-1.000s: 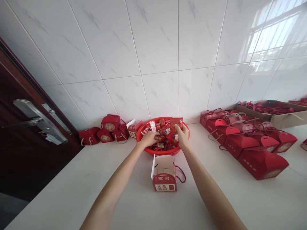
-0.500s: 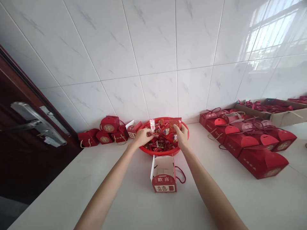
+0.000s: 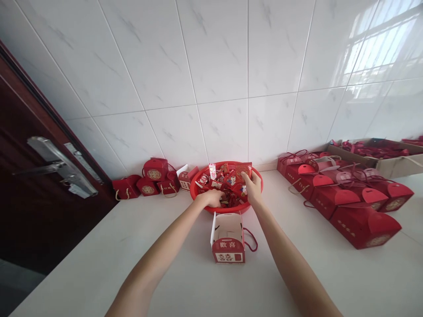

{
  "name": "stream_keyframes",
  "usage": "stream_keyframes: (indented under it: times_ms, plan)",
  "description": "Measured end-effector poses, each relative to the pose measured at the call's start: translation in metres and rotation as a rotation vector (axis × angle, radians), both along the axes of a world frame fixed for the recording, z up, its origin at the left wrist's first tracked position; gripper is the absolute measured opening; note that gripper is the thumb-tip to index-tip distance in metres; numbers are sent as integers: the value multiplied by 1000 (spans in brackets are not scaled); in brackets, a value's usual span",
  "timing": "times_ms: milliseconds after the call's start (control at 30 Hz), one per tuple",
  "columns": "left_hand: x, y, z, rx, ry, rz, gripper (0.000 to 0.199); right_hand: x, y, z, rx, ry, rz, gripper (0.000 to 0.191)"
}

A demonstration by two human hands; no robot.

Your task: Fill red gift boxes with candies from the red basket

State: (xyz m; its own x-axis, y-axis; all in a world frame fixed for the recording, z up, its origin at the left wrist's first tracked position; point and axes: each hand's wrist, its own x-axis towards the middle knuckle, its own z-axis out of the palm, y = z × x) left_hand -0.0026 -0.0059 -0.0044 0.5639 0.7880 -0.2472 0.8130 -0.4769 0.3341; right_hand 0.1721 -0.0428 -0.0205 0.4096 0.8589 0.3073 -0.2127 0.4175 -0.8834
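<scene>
Red packets lay in the basin at centre frame. A dark door stood far left, small boxes centre left, an open box before the basin at lower centre, closed boxes at right. The left hand dipped among the packets, its grip hidden; the right hand pinched a flat packet.

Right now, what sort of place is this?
Indoors, probably a household room, though I can't rule out a small workroom: glossy white wall tiles, a dark red door with a metal handle, and a pale tabletop set against the tiled wall.
</scene>
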Motion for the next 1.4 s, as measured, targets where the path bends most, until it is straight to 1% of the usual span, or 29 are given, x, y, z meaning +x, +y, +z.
stream_keyframes:
  times_ms: [167,300,367,433,567,633,733,833,900,1000,1067,1100,1167,1267,1400]
  plan:
    - [-1,-2,2,-75,-58,-72,37,0,1,-1,-9,-7,3,27]
    - [-4,-2,3,-113,-96,-96,39,0,2,0,-21,-11,4,28]
    - [-6,-2,1,-116,-169,-100,38,0,2,0,-35,-10,1,28]
    - [-9,-2,-1,-118,-296,-78,36,-1,2,1,-32,-7,1,28]
    - [-15,-3,-5,-157,-583,41,41,0,1,1,-17,-8,15,27]
    - [-16,-3,-7,-146,-672,85,43,0,1,1,-5,-17,14,26]
    - [-17,-1,-9,-70,-742,144,44,0,0,2,8,-19,9,24]
    - [-18,2,-11,18,-847,235,45,0,0,2,3,-20,22,24]
    - [-18,4,-13,89,-940,321,45,1,0,2,-7,-26,26,24]
    - [-19,9,-16,238,-1023,515,40,1,-1,2,-13,-43,20,24]
    - [-18,12,-18,313,-1026,624,39,1,-1,2,-14,-51,18,25]
    - [-17,13,-19,342,-1004,651,38,1,-1,2,-15,-54,16,25]
    - [-17,13,-18,380,-931,659,36,1,-1,2,-19,-52,15,25]
    - [-19,8,-15,429,-806,660,28,1,0,1,-18,-39,30,24]
    - [-23,-3,-8,434,-634,636,15,1,1,1,-5,-29,36,24]
